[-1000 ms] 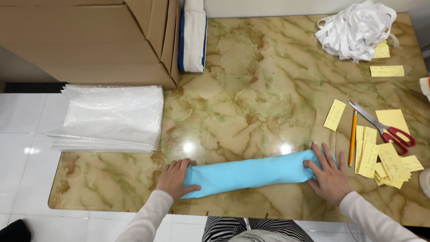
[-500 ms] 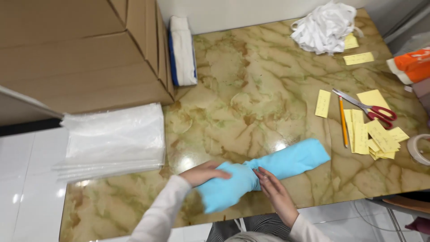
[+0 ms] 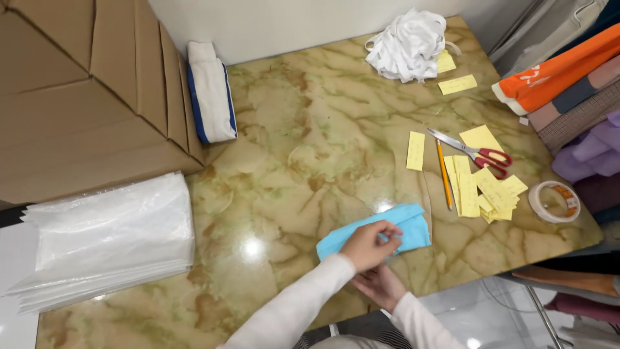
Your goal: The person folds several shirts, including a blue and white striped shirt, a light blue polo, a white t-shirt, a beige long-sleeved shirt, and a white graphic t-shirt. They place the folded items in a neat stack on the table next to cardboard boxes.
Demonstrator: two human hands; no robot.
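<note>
A light blue cloth point(image 3: 413, 227), folded into a short thick bundle, lies near the front edge of the green marble table point(image 3: 310, 148). My left hand point(image 3: 367, 245) reaches across from the left and rests on top of the bundle, its fingers pinching the blue fabric. My right hand point(image 3: 382, 286) is just below it at the table's front edge. Its fingers point up under the left hand toward the near side of the cloth, and their tips are hidden.
Cardboard boxes point(image 3: 84, 97) and a stack of clear plastic bags point(image 3: 110, 236) fill the left. A white-and-blue folded cloth point(image 3: 210, 90) leans by the boxes. At the right are yellow paper slips point(image 3: 481, 184), red-handled scissors point(image 3: 481, 155), a pencil point(image 3: 443, 174), a tape roll point(image 3: 553, 201), a white fabric pile point(image 3: 407, 45) and stacked fabrics point(image 3: 568, 77).
The long blue roll has been folded over into a short bundle. Both hands came together at its middle, and the view swung left and tilted.
</note>
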